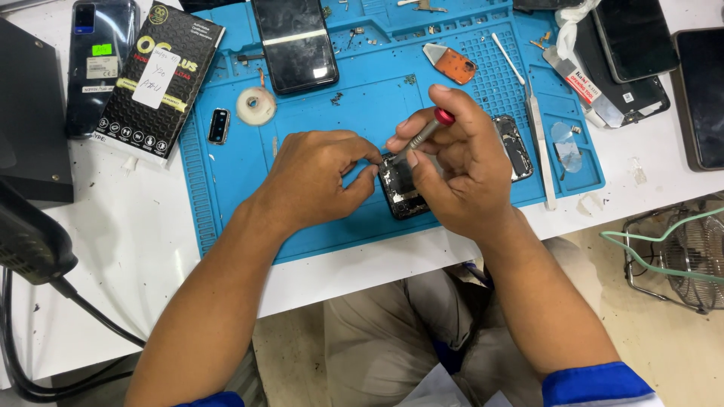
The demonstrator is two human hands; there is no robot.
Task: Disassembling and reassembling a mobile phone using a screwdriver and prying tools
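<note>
An opened black phone (403,192) lies on the blue work mat (234,173), its insides facing up and its far end sticking out beyond my right hand. My right hand (460,169) grips a small screwdriver with a red cap (424,134), tip down on the phone's near corner. My left hand (317,177) pinches that same corner with thumb and forefinger, steadying it. Much of the phone is hidden under my right palm.
On the mat lie a dark phone (296,41), a tape roll (256,105), an orange part (452,63), white tweezers (539,143) and a small camera module (219,126). A black box (160,75), more phones (633,45) and a wire fan guard (682,256) surround it.
</note>
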